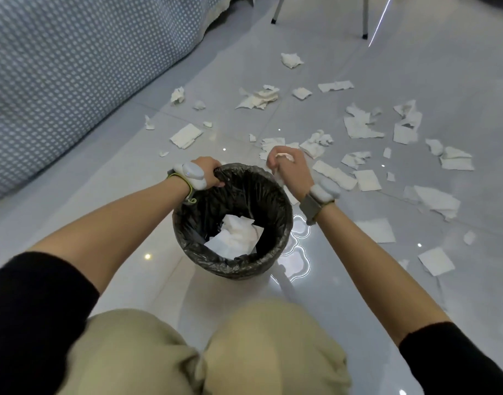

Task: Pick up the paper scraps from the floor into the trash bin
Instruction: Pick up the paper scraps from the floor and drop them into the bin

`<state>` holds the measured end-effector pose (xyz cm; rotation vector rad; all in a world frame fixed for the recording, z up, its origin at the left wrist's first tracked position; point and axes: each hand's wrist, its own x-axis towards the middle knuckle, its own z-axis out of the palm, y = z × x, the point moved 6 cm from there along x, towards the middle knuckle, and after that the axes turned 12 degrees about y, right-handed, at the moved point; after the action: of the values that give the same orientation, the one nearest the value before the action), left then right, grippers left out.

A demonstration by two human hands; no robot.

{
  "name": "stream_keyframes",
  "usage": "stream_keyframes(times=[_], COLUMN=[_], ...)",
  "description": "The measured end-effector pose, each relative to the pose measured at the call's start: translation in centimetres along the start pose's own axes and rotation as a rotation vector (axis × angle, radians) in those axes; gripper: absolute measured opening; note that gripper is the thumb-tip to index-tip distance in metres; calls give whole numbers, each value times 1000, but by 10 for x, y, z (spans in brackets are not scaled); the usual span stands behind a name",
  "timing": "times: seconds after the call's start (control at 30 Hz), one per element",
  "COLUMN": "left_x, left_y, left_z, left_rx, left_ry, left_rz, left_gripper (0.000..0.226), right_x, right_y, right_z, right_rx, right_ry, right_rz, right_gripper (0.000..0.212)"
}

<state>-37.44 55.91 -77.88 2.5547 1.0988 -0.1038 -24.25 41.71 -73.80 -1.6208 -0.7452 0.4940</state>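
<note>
A glossy grey tiled floor bears a black-bagged trash bin with white paper inside. The left hand grips its far-left rim, fingers curled; the right hand, at its far-right rim, clenches crumpled paper scraps. Beyond the bin lie loose scraps.

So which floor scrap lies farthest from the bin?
The crumpled scrap nearest the chair legs; it lies alone, well beyond the rest, far from the bin.
</note>
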Motion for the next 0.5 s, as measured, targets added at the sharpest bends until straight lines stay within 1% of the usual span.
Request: stream_keyframes(times=[0.07,0.13,0.17,0.2,0.23,0.27,0.3,0.37,0.4,0.43,0.47,0.5], left_x=[2,4,2,3,5,8,10,13,16,18,20,20], left_y=[8,16,14,16,16,18,19,28,35,42,51,59], left_z=[2,5,5,7,8,10,11,13,16,19,22,22], left_rx=[8,19,24,26,36,59,93,241,375,476,496,456], left_ry=[4,7,6,0,1,3,11,68,109,137,171,188], left_rz=[19,41,36,35,34,35,35,29,53,98,168,229], left_gripper=[28,24,25,27,29,29,28,31,45,61,72,76], right_x=[-13,-29,-35,-41,-43,-44,-43,-39,-40,-44,-52,-64], right_y=[-16,-12,-5,2,7,9,12,29,53,84,120,158], right_z=[26,41,46,42,35,24,8,-38,-68,-95,-121,-141], right_rx=[-206,-428,-543,-637,-676,-655,-596,-435,-407,-429,-492,-596], right_ry=[-260,-509,-594,-621,-594,-516,-394,-77,63,155,205,199], right_rz=[-83,-165,-191,-197,-209,-228,-235,-196,-143,-48,103,299], right_gripper=[21,36,42,44,44,44,45,44,44,47,54,63])
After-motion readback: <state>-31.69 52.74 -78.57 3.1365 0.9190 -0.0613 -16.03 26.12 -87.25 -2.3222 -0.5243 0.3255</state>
